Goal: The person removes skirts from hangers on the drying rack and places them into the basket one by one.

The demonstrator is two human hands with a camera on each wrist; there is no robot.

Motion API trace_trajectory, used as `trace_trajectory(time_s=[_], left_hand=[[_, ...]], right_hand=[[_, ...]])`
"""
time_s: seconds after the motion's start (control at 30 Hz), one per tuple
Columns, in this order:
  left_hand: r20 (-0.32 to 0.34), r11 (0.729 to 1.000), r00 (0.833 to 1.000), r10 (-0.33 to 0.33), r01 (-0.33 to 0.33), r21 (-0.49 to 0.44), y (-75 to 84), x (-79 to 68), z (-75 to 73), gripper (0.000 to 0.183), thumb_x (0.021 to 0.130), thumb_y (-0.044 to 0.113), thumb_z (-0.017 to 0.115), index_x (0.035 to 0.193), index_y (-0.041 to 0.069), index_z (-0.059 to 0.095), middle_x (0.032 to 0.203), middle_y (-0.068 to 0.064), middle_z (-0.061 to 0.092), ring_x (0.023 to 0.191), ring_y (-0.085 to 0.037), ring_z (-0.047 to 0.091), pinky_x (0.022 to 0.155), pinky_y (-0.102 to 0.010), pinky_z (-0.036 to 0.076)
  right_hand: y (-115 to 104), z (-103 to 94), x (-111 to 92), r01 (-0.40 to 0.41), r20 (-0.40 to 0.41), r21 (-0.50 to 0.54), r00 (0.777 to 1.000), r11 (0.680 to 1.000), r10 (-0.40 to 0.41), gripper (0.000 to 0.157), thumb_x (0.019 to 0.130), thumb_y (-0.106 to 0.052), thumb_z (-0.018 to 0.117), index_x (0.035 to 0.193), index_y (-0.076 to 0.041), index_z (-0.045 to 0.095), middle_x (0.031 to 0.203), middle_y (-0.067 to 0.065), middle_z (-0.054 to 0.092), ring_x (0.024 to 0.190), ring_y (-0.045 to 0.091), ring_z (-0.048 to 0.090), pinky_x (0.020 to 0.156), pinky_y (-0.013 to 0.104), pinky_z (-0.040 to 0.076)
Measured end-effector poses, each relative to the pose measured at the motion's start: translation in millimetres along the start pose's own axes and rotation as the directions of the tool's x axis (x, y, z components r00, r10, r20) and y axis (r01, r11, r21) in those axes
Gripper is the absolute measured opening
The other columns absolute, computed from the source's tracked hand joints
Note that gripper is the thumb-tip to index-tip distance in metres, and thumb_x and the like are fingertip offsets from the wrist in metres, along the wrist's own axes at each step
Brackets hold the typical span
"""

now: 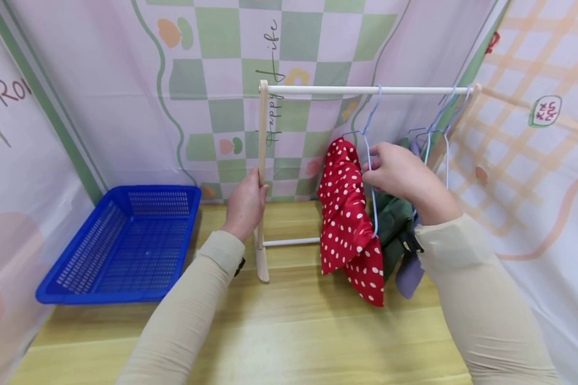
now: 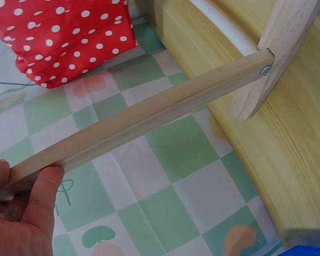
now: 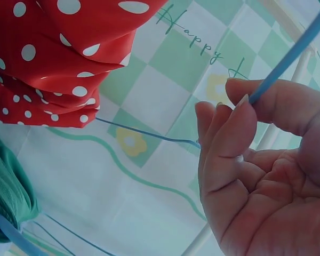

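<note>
My left hand (image 1: pixel 244 207) grips the wooden upright (image 1: pixel 263 133) at the near end of a small clothes rack; in the left wrist view, thumb and fingertips hold both sides of this post (image 2: pixel 138 117). With thumb and fingers, my right hand (image 1: pixel 400 174) pinches the side wire of a light blue hanger (image 1: pixel 373 203), clearly seen in the right wrist view (image 3: pixel 293 53). The hanger's hook is over the white top rail (image 1: pixel 327 90). A red cloth garment with white dots (image 1: pixel 344 208) hangs from it, bunched to one side, its lower end close above the table.
Behind my right hand, a dark green garment (image 1: pixel 394 219) and a purple one (image 1: pixel 409 275) hang at the rack's right end. A blue plastic basket (image 1: pixel 173 289) stands left on the wooden table (image 1: pixel 289 342). Printed cloth walls (image 1: pixel 217 32) enclose the back and sides.
</note>
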State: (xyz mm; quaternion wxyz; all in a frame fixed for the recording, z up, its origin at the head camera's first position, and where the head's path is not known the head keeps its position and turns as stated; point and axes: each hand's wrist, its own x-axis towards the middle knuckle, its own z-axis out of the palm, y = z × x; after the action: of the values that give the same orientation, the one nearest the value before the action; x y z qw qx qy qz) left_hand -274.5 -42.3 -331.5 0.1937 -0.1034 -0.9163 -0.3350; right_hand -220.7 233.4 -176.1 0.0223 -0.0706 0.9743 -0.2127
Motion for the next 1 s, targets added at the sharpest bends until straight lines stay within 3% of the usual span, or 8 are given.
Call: trace_trajectory(time_s=[0.5,0.77,1.0], left_hand=[[0.002,1.0,1.0,0.0,0.0,0.016,0.7,0.7,-1.0,0.031,0.1,0.025,0.053,0.126,0.009,0.047,0.094,-0.003,0.058,0.08,-0.019,0.06,0.071,-0.034,0.054],[0.003,1.0,1.0,-0.007,0.007,0.002,0.1,0.4,-0.1,0.03,0.1,0.024,0.053,0.126,0.009,0.048,0.094,-0.001,0.057,0.079,-0.017,0.059,0.07,-0.033,0.054],[-0.002,1.0,1.0,-0.005,0.005,-0.002,-0.2,1.3,0.5,0.029,0.1,0.023,0.054,0.124,0.009,0.048,0.093,-0.002,0.057,0.078,-0.018,0.058,0.07,-0.034,0.054]], right_hand=[[-2.0,1.4,2.2,0.002,0.028,0.097,1.0,0.995,-0.004,0.076,0.09,-0.012,0.063,0.15,0.003,0.02,0.114,0.021,0.06,0.093,0.03,0.064,0.087,0.049,0.051],[-3.9,4.5,5.6,0.04,0.019,0.093,0.999,0.995,-0.042,0.083,0.086,-0.012,0.064,0.151,0.004,0.014,0.095,0.015,0.065,0.078,0.025,0.062,0.073,0.038,0.05],[-8.5,7.7,6.3,0.055,0.007,0.116,0.998,0.992,-0.056,0.084,0.086,-0.013,0.064,0.151,0.003,0.014,0.086,0.013,0.062,0.07,0.025,0.059,0.064,0.035,0.049]])
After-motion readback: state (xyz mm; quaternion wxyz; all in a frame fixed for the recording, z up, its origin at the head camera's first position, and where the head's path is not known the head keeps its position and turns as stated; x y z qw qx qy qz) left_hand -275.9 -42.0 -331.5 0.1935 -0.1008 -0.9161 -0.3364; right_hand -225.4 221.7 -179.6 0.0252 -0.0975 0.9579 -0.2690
